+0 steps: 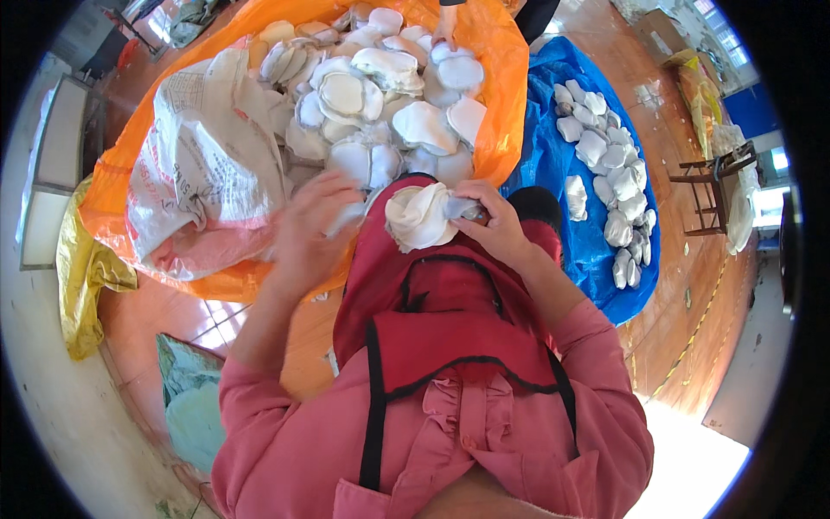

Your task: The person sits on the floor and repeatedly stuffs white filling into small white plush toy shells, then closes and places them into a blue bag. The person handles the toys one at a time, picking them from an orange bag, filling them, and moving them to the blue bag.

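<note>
white bundle (418, 218) between right hand (499, 223) — pinching its edge — and blurred left hand (313, 223), grip unclear

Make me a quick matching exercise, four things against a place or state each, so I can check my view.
Things:
1. Orange sheet
2. Blue sheet
3. Right hand
4. Red apron

Place or state:
A. Fingers closed at the edge of the white bundle
B. Under the smaller pile of white pieces
C. Trimmed in black
D. Under the larger pile of white pieces

Pairs: 1-D, 2-B, 3-A, 4-C.
</note>
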`<state>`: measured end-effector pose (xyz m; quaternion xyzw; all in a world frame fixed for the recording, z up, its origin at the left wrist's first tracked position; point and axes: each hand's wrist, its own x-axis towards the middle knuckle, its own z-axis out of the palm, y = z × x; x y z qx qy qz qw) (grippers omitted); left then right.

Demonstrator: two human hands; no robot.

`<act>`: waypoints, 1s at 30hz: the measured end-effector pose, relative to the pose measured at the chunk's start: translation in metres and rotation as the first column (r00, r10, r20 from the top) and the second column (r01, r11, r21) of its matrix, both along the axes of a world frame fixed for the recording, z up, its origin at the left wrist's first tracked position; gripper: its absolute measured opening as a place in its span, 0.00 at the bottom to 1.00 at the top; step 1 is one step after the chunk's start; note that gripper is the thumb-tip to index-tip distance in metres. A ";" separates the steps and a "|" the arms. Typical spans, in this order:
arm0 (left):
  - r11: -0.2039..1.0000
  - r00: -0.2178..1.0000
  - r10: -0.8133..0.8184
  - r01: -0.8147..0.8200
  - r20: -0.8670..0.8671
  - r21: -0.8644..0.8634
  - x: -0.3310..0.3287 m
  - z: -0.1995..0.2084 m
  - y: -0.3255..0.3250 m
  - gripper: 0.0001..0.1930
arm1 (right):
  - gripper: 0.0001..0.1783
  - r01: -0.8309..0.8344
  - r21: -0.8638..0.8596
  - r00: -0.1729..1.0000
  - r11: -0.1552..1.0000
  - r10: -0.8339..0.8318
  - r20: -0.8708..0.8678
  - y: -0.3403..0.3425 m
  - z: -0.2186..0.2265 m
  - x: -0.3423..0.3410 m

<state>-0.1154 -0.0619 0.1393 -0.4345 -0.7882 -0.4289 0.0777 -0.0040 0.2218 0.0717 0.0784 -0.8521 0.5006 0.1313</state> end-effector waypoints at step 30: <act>0.872 0.722 -0.449 0.483 0.527 0.081 0.082 -0.039 0.059 0.12 | 0.15 -0.160 -0.471 0.987 0.868 0.128 -0.100 -0.029 -0.045 0.085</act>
